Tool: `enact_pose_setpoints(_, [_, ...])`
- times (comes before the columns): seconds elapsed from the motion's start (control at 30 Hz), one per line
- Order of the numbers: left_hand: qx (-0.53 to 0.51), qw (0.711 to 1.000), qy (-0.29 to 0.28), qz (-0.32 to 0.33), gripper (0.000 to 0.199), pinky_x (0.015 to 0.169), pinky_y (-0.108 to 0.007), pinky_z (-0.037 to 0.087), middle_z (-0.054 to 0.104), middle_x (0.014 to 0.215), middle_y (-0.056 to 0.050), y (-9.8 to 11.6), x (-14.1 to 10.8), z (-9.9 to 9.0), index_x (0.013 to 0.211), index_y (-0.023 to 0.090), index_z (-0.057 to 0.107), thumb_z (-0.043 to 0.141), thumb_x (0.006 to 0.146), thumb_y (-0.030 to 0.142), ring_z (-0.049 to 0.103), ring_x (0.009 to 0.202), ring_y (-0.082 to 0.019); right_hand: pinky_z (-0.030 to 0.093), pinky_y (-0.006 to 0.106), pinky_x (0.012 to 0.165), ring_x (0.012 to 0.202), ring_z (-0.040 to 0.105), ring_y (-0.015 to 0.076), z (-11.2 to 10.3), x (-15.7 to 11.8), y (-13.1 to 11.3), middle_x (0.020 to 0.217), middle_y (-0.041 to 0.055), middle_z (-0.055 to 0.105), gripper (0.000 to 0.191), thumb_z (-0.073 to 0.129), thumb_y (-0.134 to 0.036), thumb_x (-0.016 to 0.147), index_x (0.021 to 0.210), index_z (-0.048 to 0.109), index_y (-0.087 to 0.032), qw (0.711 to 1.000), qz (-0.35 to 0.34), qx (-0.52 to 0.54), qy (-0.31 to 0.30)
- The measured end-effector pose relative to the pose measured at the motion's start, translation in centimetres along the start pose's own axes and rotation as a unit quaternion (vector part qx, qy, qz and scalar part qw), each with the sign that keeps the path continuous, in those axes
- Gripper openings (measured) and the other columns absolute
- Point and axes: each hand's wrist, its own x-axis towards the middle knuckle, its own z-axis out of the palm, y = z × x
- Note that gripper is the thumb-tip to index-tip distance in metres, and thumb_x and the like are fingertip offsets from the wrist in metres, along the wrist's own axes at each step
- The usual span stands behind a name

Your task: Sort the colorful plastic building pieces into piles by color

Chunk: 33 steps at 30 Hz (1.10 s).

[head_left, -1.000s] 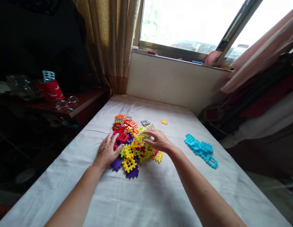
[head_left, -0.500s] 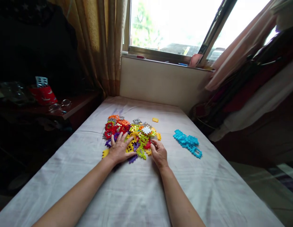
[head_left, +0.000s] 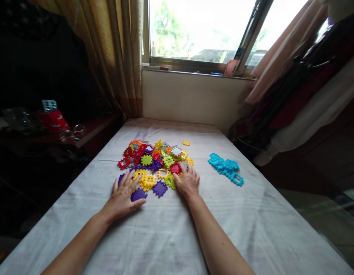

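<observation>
A loose heap of toothed plastic building tiles in many colours lies on the pale sheet. Spread over its near left edge is my left hand [head_left: 124, 196], fingers apart, beside a purple tile [head_left: 139, 194] and yellow tiles [head_left: 148, 181]. My right hand [head_left: 188, 181] rests at the heap's right edge with its fingers apart, nearest a red tile [head_left: 176, 168] and a lime green tile [head_left: 170, 181]. What lies beneath its fingertips is partly hidden. Between the hands sits another purple tile [head_left: 160, 188]. A light green tile [head_left: 146, 160] tops the middle of the heap.
A separate pile of blue tiles [head_left: 225, 168] lies to the right. One yellow-orange tile [head_left: 186, 143] is alone behind the heap. Left of the bed, a dark table holds glasses [head_left: 72, 132] and a red container [head_left: 53, 121]. Clothes [head_left: 305, 99] hang at the right.
My left hand has moved left and nearer to me, and the tiles in the heap are shifted and more spread out. My right hand has moved slightly left and its fingers have opened out.
</observation>
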Motion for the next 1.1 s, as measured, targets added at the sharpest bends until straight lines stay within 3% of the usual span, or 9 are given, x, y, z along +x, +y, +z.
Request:
enact_pose_setpoints(0.1, [0.001,1.0,-0.005,0.022,0.092,0.117,-0.064,0.008,0.024,0.163,-0.011,1.2,-0.1,0.4,0.153,0.032,0.033,0.062,0.073,0.069,0.018,0.15,-0.039,0.029,0.052,0.112,0.138,0.042,0.0309,-0.2,-0.3,-0.8,0.152,0.0147,0.043,0.046,0.062,-0.044,0.088,0.132,0.062,-0.031,0.994,-0.091,0.013,-0.053])
enact_pose_setpoints(0.2, [-0.004,1.0,0.012,0.007,0.087,0.117,-0.066,0.004,0.027,0.162,-0.014,2.7,1.6,0.0,0.153,0.029,0.034,0.06,0.078,0.065,0.019,0.15,-0.038,0.036,0.047,0.108,0.132,0.049,0.0283,0.3,-0.3,-0.8,0.151,0.0117,0.045,0.041,0.065,-0.04,0.086,0.126,0.066,-0.031,0.986,-0.155,0.057,-0.038])
enact_pose_setpoints(0.33, [-0.026,0.997,0.063,-0.022,0.072,0.117,-0.065,0.008,0.033,0.159,-0.015,3.3,4.2,-0.6,0.147,0.025,0.044,0.056,0.084,0.056,0.026,0.148,-0.036,0.042,0.046,0.102,0.124,0.055,0.0273,0.8,1.0,0.4,0.139,0.0099,0.058,0.033,0.067,-0.031,0.084,0.116,0.07,-0.028,0.986,-0.132,0.096,0.016])
enact_pose_setpoints(0.47, [-0.1,0.986,0.129,-0.038,0.056,0.117,-0.057,0.025,0.047,0.151,-0.012,1.6,6.0,-0.9,0.139,0.025,0.052,0.046,0.09,0.05,0.041,0.141,-0.03,0.047,0.038,0.092,0.106,0.063,0.0237,-0.1,2.1,1.2,0.111,0.0084,0.071,0.017,0.063,-0.026,0.085,0.098,0.073,-0.023,0.987,-0.08,0.126,0.058])
enact_pose_setpoints(0.6, [-0.149,0.957,0.24,-0.057,0.051,0.113,-0.045,0.036,0.062,0.135,-0.012,-1.4,6.5,-1.3,0.126,0.019,0.06,0.041,0.09,0.05,0.054,0.128,-0.026,0.046,0.032,0.084,0.088,0.064,0.0196,-1.1,0.2,0.2,0.089,0.0044,0.071,0.015,0.064,-0.035,0.087,0.085,0.072,-0.023,0.97,-0.192,0.149,0.018])
enact_pose_setpoints(0.7, [-0.173,0.935,0.287,-0.118,0.046,0.104,-0.038,0.046,0.069,0.121,-0.011,-3.2,6.0,-1.4,0.117,0.019,0.064,0.043,0.089,0.048,0.063,0.115,-0.025,0.044,0.034,0.085,0.09,0.061,0.0211,-1.7,-1.9,-0.8,0.092,0.0042,0.071,0.02,0.072,-0.041,0.08,0.091,0.072,-0.024,0.956,-0.266,0.12,-0.033])
enact_pose_setpoints(0.8, [-0.204,0.917,0.286,-0.186,0.041,0.093,-0.034,0.052,0.072,0.111,-0.008,-4.0,5.5,-1.4,0.114,0.021,0.066,0.046,0.087,0.045,0.067,0.099,-0.022,0.043,0.038,0.089,0.1,0.059,0.0246,-2.4,-3.2,-0.8,0.106,0.0069,0.069,0.038,0.077,-0.042,0.074,0.106,0.071,-0.024,0.951,-0.289,0.086,-0.065])
enact_pose_setpoints(0.9, [-0.225,0.911,0.27,-0.215,0.041,0.083,-0.032,0.054,0.073,0.101,-0.006,-4.1,5.2,-1.4,0.114,0.021,0.068,0.05,0.085,0.043,0.067,0.083,-0.02,0.042,0.041,0.092,0.107,0.058,0.0261,-3.1,-3.6,-0.1,0.117,0.0085,0.067,0.046,0.077,-0.036,0.073,0.116,0.068,-0.024,0.95,-0.294,0.069,-0.075])
enact_pose_setpoints(1.1, [-0.245,0.907,0.26,-0.222,0.04,0.081,-0.031,0.054,0.074,0.099,-0.005,-3.9,5.5,-1.2,0.114,0.022,0.068,0.051,0.083,0.041,0.067,0.086,-0.02,0.047,0.038,0.089,0.098,0.062,0.0232,-2.6,-3.3,0.7,0.106,0.0072,0.071,0.024,0.061,-0.022,0.085,0.107,0.071,-0.025,0.953,-0.289,0.067,-0.052])
